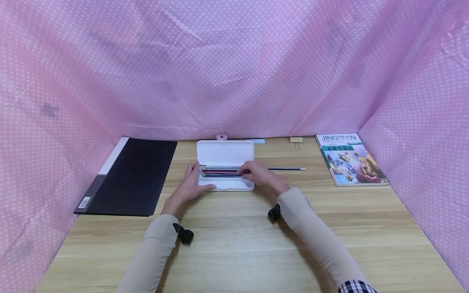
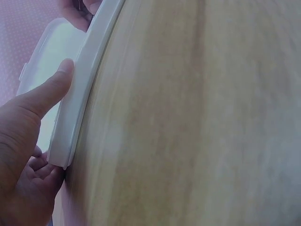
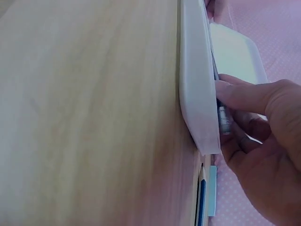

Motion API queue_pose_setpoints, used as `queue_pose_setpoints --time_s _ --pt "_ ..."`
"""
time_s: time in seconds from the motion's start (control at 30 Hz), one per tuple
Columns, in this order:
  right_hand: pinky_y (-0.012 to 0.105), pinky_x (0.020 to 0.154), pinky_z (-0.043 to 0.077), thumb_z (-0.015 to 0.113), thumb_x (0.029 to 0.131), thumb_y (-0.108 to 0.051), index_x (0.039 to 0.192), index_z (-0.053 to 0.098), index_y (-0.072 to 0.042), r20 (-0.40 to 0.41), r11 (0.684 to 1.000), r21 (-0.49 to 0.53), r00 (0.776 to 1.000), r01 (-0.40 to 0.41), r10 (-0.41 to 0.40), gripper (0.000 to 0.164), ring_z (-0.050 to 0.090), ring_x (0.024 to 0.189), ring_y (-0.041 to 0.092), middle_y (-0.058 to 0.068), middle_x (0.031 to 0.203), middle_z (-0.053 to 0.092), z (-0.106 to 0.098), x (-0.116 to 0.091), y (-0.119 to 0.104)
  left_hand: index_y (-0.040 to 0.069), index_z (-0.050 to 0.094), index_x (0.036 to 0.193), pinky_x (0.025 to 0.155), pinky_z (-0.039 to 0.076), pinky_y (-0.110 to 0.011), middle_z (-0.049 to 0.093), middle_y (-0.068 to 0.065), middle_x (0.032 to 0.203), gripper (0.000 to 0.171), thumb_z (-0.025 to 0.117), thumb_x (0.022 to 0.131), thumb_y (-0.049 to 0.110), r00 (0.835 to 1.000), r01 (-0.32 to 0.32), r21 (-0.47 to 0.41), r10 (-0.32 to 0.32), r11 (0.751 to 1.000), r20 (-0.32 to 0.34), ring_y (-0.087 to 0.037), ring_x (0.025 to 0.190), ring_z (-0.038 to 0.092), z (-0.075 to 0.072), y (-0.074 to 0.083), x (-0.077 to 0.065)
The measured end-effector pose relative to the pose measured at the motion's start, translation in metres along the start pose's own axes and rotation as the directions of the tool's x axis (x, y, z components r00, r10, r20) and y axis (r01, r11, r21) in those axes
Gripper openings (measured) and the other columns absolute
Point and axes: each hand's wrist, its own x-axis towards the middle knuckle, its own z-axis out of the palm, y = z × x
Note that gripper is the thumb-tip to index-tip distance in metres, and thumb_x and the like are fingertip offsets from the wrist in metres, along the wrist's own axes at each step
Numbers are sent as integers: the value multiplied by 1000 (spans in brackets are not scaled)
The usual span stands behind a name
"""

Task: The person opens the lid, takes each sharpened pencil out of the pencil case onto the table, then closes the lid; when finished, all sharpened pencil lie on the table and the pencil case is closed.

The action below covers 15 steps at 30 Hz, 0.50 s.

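A white pencil case [image 1: 225, 152] lies on the table with its lid raised, and several pencils [image 1: 220, 172] lie lengthwise inside it. My left hand [image 1: 191, 182] grips the case's left end, the thumb along its front edge and the fingers around the end. At the right end, my right hand [image 1: 255, 172] pinches a pencil [image 3: 224, 118] between thumb and fingers; its silver end shows in the right wrist view. The hand hides the ends of the other pencils. Outside the case, a dark blue pencil [image 1: 287, 169] lies on the table to the right.
A black folder [image 1: 133, 177] lies on the left, a picture book [image 1: 351, 160] on the right. Along the pink dotted curtain [image 1: 234, 81] are a pink roll [image 1: 221, 136], a light blue strip [image 1: 258, 141] and a gold binder clip [image 1: 296, 140].
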Motion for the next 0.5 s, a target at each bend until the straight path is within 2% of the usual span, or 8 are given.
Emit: queue_pose_setpoints --time_s 0.17,0.33,0.5 --pt "29 81 47 60 89 -6 104 69 -10 -42 1000 30 999 4 -2 19 55 91 13 0 98 62 -9 -10 2 17 0 149 107 25 -43 22 -14 139 115 73 69 55 1000 -9 8 9 1000 3 -26 128 28 1 -1 0" --pt "33 84 47 59 88 -5 104 69 -8 -67 997 70 997 38 -33 19 57 95 17 4 103 64 -25 -27 10 15 0 149 107 25 -44 22 -15 138 115 74 69 53 1000 -7 17 7 1000 2 -26 127 28 1 -1 0" --pt "36 85 46 60 87 -5 104 68 -9 -88 995 98 996 9 0 19 57 96 16 5 104 65 -43 -50 26 17 2 149 106 26 -44 23 -14 137 114 75 69 52 1000 -4 15 4 1000 -9 -27 126 29 1 0 0"
